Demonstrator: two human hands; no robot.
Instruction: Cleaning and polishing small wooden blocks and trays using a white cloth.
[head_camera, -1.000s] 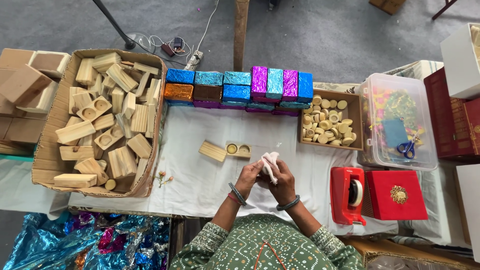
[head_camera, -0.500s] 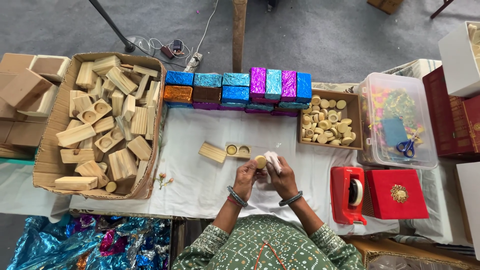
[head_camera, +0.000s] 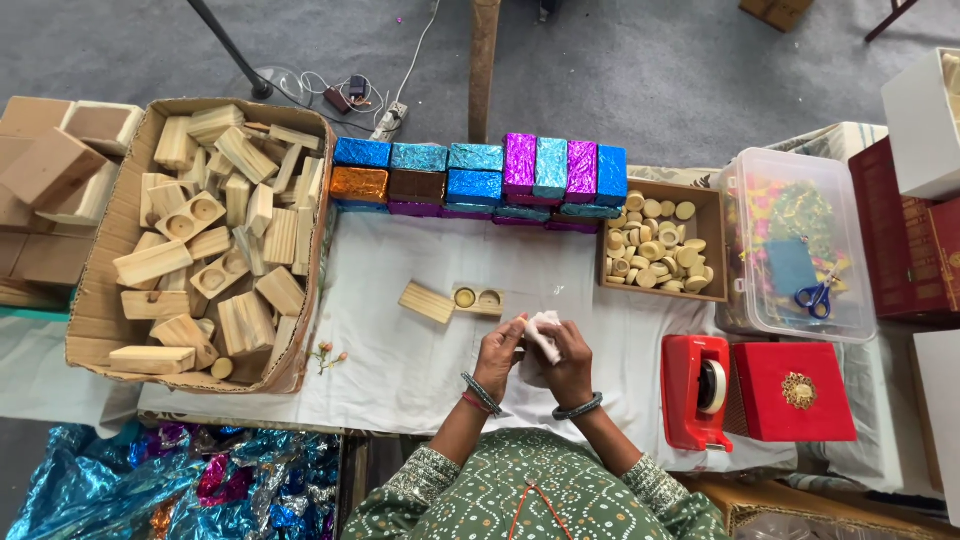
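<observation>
**Worktable seen from above: both hands on a small white piece**

- Left hand (head_camera: 497, 352): fingers curled in, touching the near end of the white piece (head_camera: 544, 332). Bangles at the wrist.
- Right hand (head_camera: 568, 362): fingers bent close around the same white piece, pinching it from the other side. Dark bangle at the wrist.
- White piece: small, crumpled-looking, held between the two hands just above the white cloth (head_camera: 400, 350) that covers the table. Whether it is paper or fabric cannot be told.
- Wooden holder (head_camera: 477, 299): two round hollows, lying on the cloth just beyond the hands; a plain wooden block (head_camera: 427, 302) touches its left end.
- Cardboard box (head_camera: 100, 300): far left, heaped with wooden blocks.
- Foil-wrapped blocks (head_camera: 480, 178): blue, purple and orange, stacked in a row along the far edge.
- Wooden tray (head_camera: 712, 240): right of the row, filled with small pale discs.
- Clear plastic tub (head_camera: 850, 300): holds blue-handled scissors (head_camera: 817, 297).
- Red tape dispenser (head_camera: 696, 390): right of the hands, beside a red box (head_camera: 795, 392).
</observation>
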